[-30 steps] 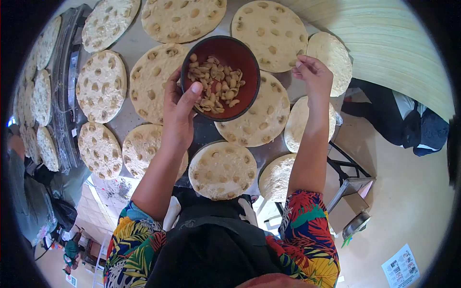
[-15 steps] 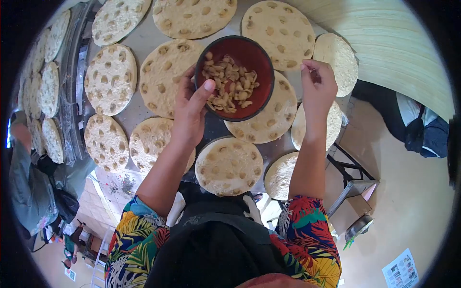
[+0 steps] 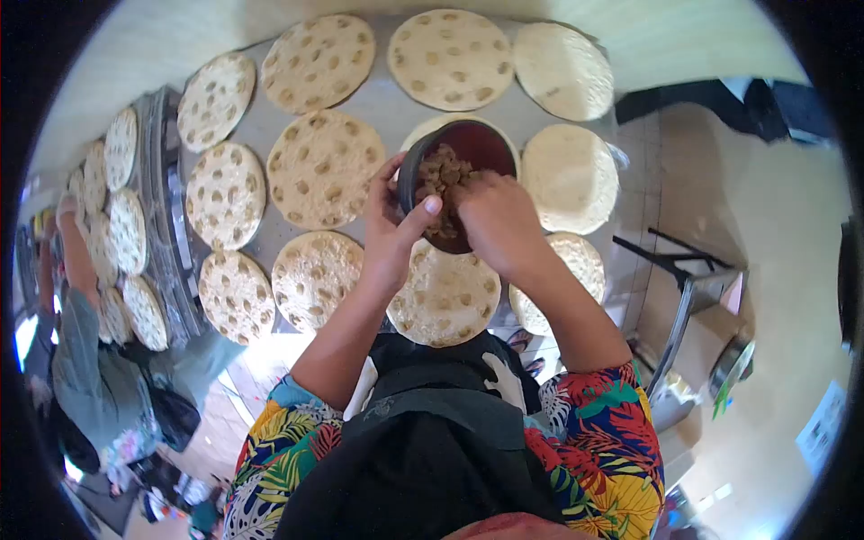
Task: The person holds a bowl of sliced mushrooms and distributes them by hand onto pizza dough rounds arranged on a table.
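Observation:
My left hand (image 3: 393, 223) grips a dark bowl (image 3: 486, 139) with a reddish inside, thumb on its near rim. Pale brown nut-like pieces (image 3: 441, 171) lie in the bowl, which tilts a little to the right. My right hand (image 3: 497, 216) reaches into the bowl, its fingers down among the pieces and mostly hidden. Round flat doughs lie around and under the bowl. One dough (image 3: 326, 171) to the left is dotted with pieces, and so is the one (image 3: 444, 297) below the bowl. The dough (image 3: 571, 180) to the right looks plain.
More dotted doughs (image 3: 225, 196) lie on the grey table (image 3: 387, 99). A second table (image 3: 166, 225) with doughs is at the left, where a co-worker's arm (image 3: 76, 252) shows. A dark-framed stand (image 3: 675, 333) with a box is at the lower right.
My right hand has moved from above the doughs at the right into the bowl. The bowl has shifted down and tilted, and the view has shifted so that more of the table shows.

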